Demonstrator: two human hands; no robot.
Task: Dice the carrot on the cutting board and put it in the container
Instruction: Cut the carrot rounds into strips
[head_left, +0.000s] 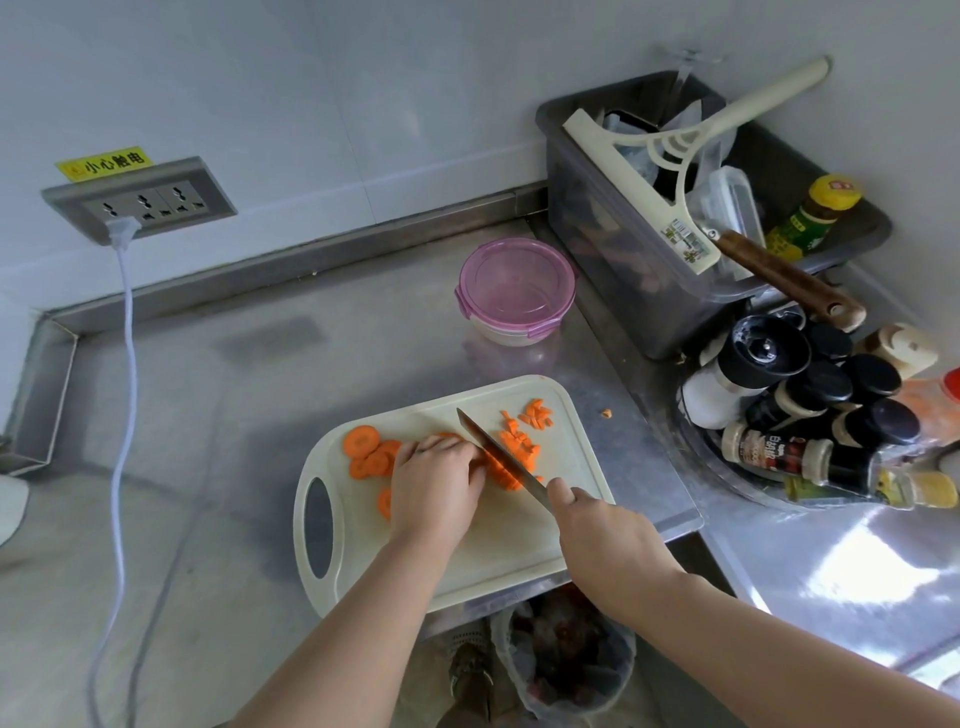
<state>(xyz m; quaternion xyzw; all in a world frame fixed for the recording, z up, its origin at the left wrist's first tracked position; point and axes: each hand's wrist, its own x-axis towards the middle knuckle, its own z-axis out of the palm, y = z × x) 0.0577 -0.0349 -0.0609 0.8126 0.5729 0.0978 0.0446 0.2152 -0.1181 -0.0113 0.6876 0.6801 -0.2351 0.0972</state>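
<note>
Gripping knife (500, 456) in right hand (602, 535), left hand (434, 483) curled on carrot (506, 484) beside it

Pale glossy wall panels (311, 78) meet a brushed stainless-steel counter (234, 374). A grey three-gang wall socket (140, 202) holds one white plug (122, 228).

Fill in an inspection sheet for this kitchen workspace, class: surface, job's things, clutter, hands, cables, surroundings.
Surface: steel counter, one stray carrot bit right of the cutting board.
Job's things: carrot slices and diced carrot on the board; container behind it, pink lid on.
Clutter: grey bin holding a squeegee; spice bottles at right.
Hands: left hand holds slices against the blade; right hand grips the knife.
Cables: white cable plugged into wall socket, trailing down over the counter.
Surroundings: waste bin below the counter edge.
</note>
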